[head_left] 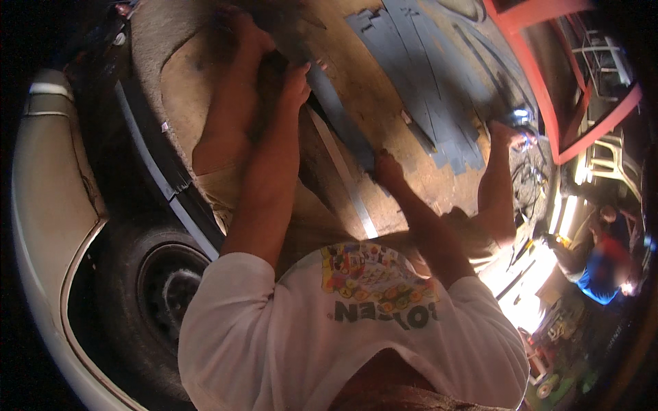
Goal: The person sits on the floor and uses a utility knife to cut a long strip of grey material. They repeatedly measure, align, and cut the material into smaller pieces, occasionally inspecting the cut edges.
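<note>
A long, flat dark grey strip (343, 120) lies slantwise over a brown board (394, 202) between my spread legs. My left hand (297, 83) grips its far part, with fingertips showing over the edge. At the near end, my right hand (389, 170) is closed on the same strip. Below and left of it runs a narrow, pale strip (340, 168), apart from both hands. Several grey strips (421, 75) lie in an overlapping pile beyond my right hand. A short dark piece (419, 133) rests against the pile's left side.
At left are a car's pale body panel (44, 178) and its wheel (168, 288), with long dark strips (154, 157) beside them. A red metal frame (545, 103) stands at right. Cables (528, 181) lie near my right foot. Another person (606, 264) is beyond, near a bright light.
</note>
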{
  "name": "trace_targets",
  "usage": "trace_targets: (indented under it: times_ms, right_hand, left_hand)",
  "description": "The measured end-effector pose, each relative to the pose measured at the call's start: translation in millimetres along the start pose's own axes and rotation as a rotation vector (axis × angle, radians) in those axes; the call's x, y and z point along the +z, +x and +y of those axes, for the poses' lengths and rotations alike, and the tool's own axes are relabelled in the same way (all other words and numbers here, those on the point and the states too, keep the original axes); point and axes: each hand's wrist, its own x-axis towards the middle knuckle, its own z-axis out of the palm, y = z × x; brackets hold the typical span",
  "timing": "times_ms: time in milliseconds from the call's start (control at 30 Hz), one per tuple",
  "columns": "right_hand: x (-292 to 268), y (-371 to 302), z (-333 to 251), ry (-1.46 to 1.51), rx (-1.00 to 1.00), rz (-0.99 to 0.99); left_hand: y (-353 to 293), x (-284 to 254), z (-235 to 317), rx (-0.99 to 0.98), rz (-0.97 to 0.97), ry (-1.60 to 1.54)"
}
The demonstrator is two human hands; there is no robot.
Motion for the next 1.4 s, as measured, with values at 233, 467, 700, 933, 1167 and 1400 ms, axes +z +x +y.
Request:
trace_targets:
  times_ms: [233,467,700,933,1167,1400]
  right_hand:
    - [9,-20,-12,0.154,0.176,0.081]
    - [38,-23,33,0.171,0.202,0.12]
    - [16,8,67,0.352,0.101,0.333]
    - [-33,-20,33,-0.11,0.169,0.162]
    - [25,-40,9,-0.085,0.088,0.052]
    - [23,-35,-2,0.042,0.068,0.163]
  left_hand:
    - [13,-19,-17,-0.056,0.015,0.028]
    - [24,-64,-59,-0.043,0.205,0.521]
    - [35,-57,-9,0.305,0.076,1.489]
    - [-1,-12,-2,0.376,0.372,0.983]
    - [-7,-35,-42,0.129,0.563,1.58]
    - [10,-69,-54,0.189,0.616,1.252]
